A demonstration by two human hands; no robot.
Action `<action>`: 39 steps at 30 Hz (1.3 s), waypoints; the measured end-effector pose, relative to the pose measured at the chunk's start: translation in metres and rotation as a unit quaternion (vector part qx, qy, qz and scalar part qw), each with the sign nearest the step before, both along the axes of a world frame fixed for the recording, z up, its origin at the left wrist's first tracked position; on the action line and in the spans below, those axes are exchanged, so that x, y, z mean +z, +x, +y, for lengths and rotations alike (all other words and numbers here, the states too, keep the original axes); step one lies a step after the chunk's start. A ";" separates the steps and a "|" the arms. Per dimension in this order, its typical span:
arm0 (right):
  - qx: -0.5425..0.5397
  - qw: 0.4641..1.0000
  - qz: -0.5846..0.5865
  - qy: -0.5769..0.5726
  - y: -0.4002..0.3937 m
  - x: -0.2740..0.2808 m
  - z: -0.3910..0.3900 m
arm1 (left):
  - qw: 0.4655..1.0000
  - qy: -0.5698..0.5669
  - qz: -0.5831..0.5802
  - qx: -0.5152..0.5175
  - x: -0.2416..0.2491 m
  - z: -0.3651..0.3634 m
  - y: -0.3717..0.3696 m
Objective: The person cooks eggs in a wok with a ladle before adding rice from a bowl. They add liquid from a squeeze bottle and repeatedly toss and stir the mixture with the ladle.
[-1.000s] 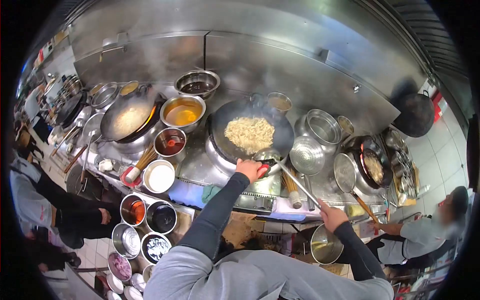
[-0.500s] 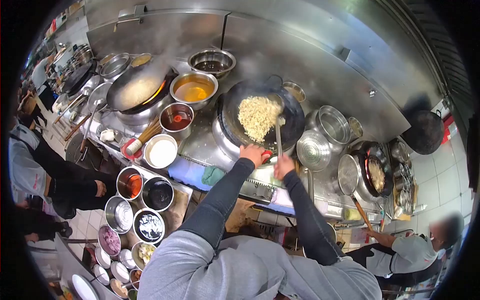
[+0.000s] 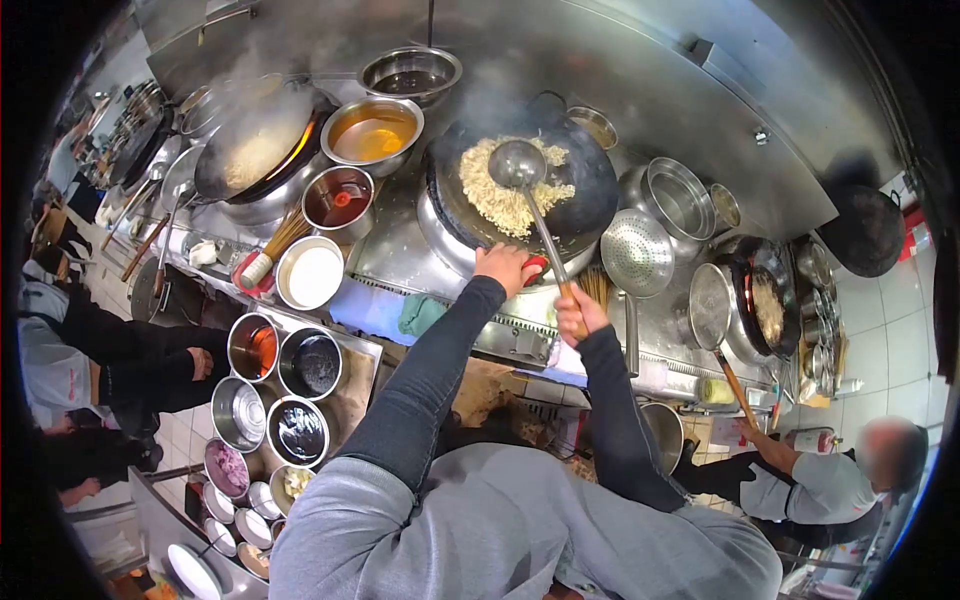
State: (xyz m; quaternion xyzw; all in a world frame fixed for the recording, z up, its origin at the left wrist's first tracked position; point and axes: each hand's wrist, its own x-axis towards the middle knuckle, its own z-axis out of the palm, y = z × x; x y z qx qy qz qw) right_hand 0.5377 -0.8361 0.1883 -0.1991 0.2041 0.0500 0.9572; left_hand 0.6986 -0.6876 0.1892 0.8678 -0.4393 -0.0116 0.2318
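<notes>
A dark wok [image 3: 590,190] sits on the burner in front of me, holding a spread of pale chopped food that looks like fried rice or small noodles [image 3: 490,195]. At its near rim, my left hand [image 3: 503,268] is closed around the edge, where a red grip or cloth [image 3: 536,268] shows beside the fingers. My right hand [image 3: 580,314] is wrapped round the wooden handle of a ladle [image 3: 543,230]. The ladle's metal bowl rests on the food, its rounded back facing up. What lies under my left fingers is hidden.
Left of the wok stand bowls of amber liquid [image 3: 372,135], red sauce [image 3: 338,198] and white powder [image 3: 310,274]. A perforated strainer [image 3: 637,253] lies to the right. Another steaming wok [image 3: 255,150] is at left. At right, a co-worker [image 3: 820,480] holds a long-handled strainer [image 3: 710,305].
The ladle has swung left and up onto the food, no longer at the wok's right side. My right hand has shifted slightly. The food is spread wider and flatter.
</notes>
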 end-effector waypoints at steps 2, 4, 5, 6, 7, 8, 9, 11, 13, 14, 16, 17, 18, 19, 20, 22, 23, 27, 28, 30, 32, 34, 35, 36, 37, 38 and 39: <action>-0.014 0.910 0.156 -0.385 0.037 0.043 0.021 | 1.000 0.002 0.001 -0.020 -0.003 0.000 0.007; 0.009 0.871 0.140 -0.472 0.014 0.079 0.032 | 0.998 0.011 0.020 -0.055 0.005 0.007 0.012; 0.028 0.820 0.116 -0.559 0.005 0.091 0.034 | 0.997 0.008 0.015 -0.074 -0.003 0.008 0.014; 0.046 0.758 0.086 -0.645 0.001 0.097 0.032 | 0.996 0.002 0.005 -0.090 -0.007 0.007 0.020; 0.034 0.844 0.067 -0.531 -0.021 0.092 0.033 | 0.996 -0.001 0.000 -0.088 -0.014 0.004 0.023; 0.028 0.945 0.062 -0.321 -0.039 0.097 0.040 | 0.995 -0.030 -0.032 -0.091 -0.022 0.004 0.024; 0.020 0.971 0.060 -0.230 -0.041 0.084 0.039 | 0.992 -0.057 -0.064 -0.092 -0.026 0.006 0.025; 0.016 0.995 0.046 -0.091 -0.034 0.028 0.024 | 0.994 -0.020 -0.058 -0.085 -0.018 0.009 0.026; 0.003 0.966 0.097 -0.240 -0.001 0.021 0.013 | 0.996 0.026 -0.059 -0.061 -0.005 0.013 0.020; 0.011 0.901 0.150 -0.407 0.019 0.025 0.014 | 0.996 0.029 -0.057 -0.061 -0.003 0.014 0.018; 0.033 0.668 0.107 -0.735 0.024 0.031 0.009 | 0.999 0.030 -0.025 -0.019 -0.002 0.014 0.013; 0.042 0.753 0.128 -0.644 0.011 0.054 0.017 | 0.999 0.036 -0.017 -0.005 -0.001 0.012 0.010; 0.051 0.824 0.143 -0.545 -0.005 0.085 0.028 | 0.999 0.037 -0.020 -0.005 0.000 0.011 0.009; 0.030 0.913 0.128 -0.386 -0.025 0.096 0.032 | 0.999 0.036 -0.017 0.006 0.000 0.011 0.006; 0.033 0.962 0.077 -0.261 -0.042 0.101 0.029 | 0.999 0.035 -0.014 0.019 -0.001 0.012 0.005; 0.019 0.998 0.044 -0.045 -0.055 0.071 0.020 | 0.999 0.029 -0.012 0.024 -0.001 0.014 0.006; 0.020 0.999 0.049 -0.002 -0.046 0.041 0.012 | 0.999 0.022 -0.011 0.021 -0.002 0.012 0.004; -0.005 0.793 0.132 -0.595 0.009 0.015 0.015 | 0.999 0.013 -0.025 0.022 -0.007 0.013 0.008; -0.010 0.780 0.130 -0.612 0.002 0.020 0.018 | 0.999 0.015 -0.026 0.020 -0.007 0.015 0.008; -0.009 0.844 0.144 -0.516 -0.029 0.066 0.039 | 1.000 0.025 -0.014 -0.003 -0.003 0.016 0.013; -0.008 0.924 0.132 -0.360 -0.071 0.093 0.048 | 0.999 0.038 -0.018 -0.004 -0.002 0.015 0.016; -0.013 0.972 0.127 -0.196 -0.083 0.084 0.032 | 0.999 0.041 -0.013 -0.004 -0.003 0.015 0.012; 0.012 0.989 0.064 -0.135 -0.075 0.050 0.012 | 0.999 0.037 -0.016 -0.004 -0.005 0.014 0.013; 0.033 0.997 0.003 -0.072 -0.062 0.020 -0.007 | 0.999 0.031 -0.016 -0.007 -0.004 0.015 0.013; -0.020 0.952 0.118 -0.283 -0.043 0.026 0.003 | 0.999 0.029 -0.020 -0.008 -0.005 0.014 0.013; -0.007 0.872 0.156 -0.464 -0.023 0.033 0.015 | 0.999 0.025 -0.023 -0.006 -0.007 0.014 0.014; 0.021 0.789 0.165 -0.592 -0.010 0.030 0.018 | 0.999 0.017 -0.027 -0.009 -0.008 0.014 0.015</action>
